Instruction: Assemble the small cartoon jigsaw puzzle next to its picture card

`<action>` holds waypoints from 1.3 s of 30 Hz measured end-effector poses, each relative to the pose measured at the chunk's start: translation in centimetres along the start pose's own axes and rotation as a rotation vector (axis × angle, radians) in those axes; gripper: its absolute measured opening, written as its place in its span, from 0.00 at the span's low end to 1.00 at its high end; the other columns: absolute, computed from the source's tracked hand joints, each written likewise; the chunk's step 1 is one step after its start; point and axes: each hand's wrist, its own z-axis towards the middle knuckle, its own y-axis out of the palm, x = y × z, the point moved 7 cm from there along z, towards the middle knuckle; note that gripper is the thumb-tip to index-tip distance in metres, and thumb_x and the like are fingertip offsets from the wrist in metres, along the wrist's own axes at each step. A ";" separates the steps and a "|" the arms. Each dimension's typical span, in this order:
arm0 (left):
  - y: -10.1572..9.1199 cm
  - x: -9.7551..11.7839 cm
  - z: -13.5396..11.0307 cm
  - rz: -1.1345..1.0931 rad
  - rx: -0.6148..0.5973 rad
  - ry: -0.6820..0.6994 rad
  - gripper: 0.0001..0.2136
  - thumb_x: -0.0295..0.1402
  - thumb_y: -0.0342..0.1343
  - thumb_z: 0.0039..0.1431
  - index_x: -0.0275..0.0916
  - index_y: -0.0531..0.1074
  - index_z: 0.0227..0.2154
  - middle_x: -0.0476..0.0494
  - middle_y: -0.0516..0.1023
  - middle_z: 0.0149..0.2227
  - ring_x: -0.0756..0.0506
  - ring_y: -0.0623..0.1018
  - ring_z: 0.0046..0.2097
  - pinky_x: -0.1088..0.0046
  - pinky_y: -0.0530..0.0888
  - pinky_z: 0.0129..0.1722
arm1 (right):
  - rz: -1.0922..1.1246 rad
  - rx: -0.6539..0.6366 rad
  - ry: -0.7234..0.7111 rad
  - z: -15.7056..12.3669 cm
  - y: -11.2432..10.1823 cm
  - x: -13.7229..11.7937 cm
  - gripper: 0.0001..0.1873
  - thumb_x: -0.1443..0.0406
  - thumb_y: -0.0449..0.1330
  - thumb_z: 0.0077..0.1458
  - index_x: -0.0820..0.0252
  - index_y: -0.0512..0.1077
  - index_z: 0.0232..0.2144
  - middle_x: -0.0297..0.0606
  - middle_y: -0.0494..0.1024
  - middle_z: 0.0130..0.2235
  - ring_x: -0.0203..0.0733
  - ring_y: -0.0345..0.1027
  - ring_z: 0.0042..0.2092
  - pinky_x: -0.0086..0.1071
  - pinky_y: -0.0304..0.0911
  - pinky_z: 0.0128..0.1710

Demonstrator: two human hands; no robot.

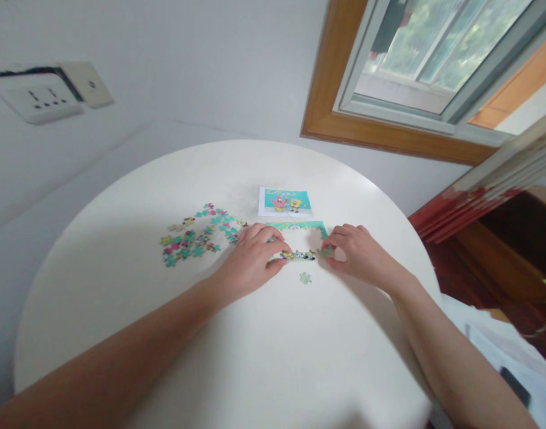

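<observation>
A partly joined jigsaw puzzle [295, 226] lies on the white table, its teal top strip and right edge visible and its middle bare. My left hand [258, 253] pinches the left part of the bottom strip of puzzle pieces [302, 255]. At the strip's right end, the thumb and fingers of my right hand [355, 250] close on a pale green puzzle piece [325, 253]. One loose pale green piece [305, 277] lies just below the strip. My left hand hides the puzzle's left side.
A printed reference picture [287, 202] with cartoon figures lies behind the puzzle. Many loose puzzle pieces [195, 238] are spread to the left on the round white table [121, 298]. A wall with a socket [44, 98] and a wood-framed window [344, 125] stand beyond.
</observation>
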 end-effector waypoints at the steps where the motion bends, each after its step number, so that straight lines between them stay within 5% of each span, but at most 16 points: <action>1: 0.0 0.0 0.0 0.001 -0.001 -0.001 0.07 0.34 0.57 0.59 0.47 0.77 0.40 0.45 0.72 0.46 0.40 0.65 0.52 0.57 0.62 0.55 | 0.005 -0.010 0.004 0.0 0.0 0.0 0.08 0.63 0.60 0.53 0.55 0.75 0.36 0.40 0.76 0.39 0.46 0.66 0.44 0.35 0.51 0.39; 39: 0.3 0.0 0.2 0.012 -0.025 -0.004 0.08 0.35 0.56 0.60 0.47 0.76 0.41 0.46 0.73 0.41 0.41 0.66 0.48 0.60 0.61 0.51 | 0.197 -0.012 -0.044 0.4 0.5 0.6 0.10 0.70 0.58 0.53 0.57 0.78 0.35 0.37 0.77 0.33 0.37 0.66 0.34 0.29 0.57 0.36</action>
